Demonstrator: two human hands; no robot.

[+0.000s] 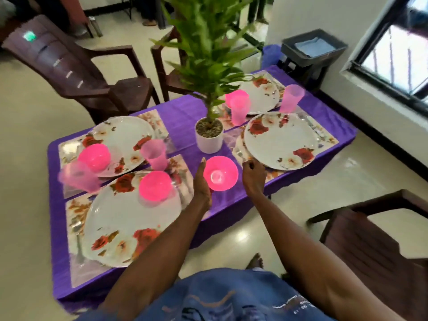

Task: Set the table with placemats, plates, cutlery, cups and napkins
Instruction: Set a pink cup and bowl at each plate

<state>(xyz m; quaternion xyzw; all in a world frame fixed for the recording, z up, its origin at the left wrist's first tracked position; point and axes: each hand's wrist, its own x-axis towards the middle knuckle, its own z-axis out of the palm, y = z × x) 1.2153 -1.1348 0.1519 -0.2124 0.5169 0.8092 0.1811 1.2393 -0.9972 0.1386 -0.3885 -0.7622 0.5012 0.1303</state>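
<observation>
I hold the pink bowl (220, 173) in my left hand (202, 181). My right hand (253, 173) is loosely curled, grasping nothing. The bare floral plate (281, 140) lies just right of the bowl, nearer my right hand

Brown plastic chairs (76, 72) on glossy cream floor (27, 158), window (393, 56) right.
</observation>
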